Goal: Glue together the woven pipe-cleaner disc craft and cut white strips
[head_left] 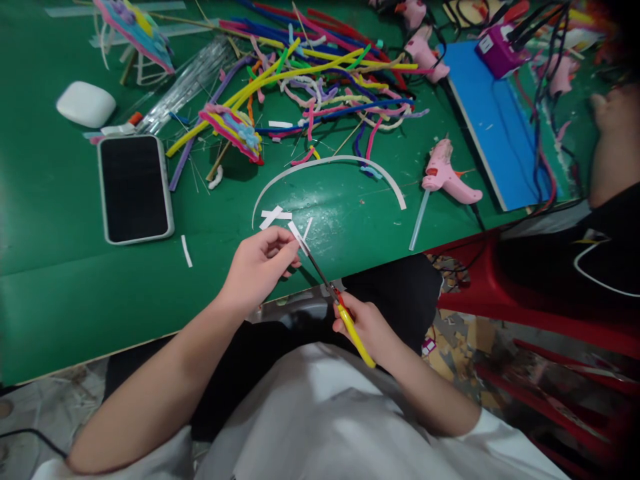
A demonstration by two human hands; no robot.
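Note:
Between thumb and fingers, my left hand (267, 263) pinches a short white strip (296, 232) just above the table's near edge. My right hand (365, 323) grips a pair of scissors (356, 337) with yellow and red handles. The scissor blades point up and left and meet the strip by my left fingertips. Several cut white pieces (273, 217) lie just beyond my left hand, two of them crossed. Behind them a long thin white strip (320, 161) curves in an arc on the table. Another small white piece (187, 251) rests farther left.
A phone (135, 190) and a white case (86, 105) lie at the left. Colourful pipe cleaners (320, 87) are heaped at the back. A pink glue gun (447, 177) lies to the right, near a blue board (493, 127) with cables. Another person's arm (617, 147) shows far right.

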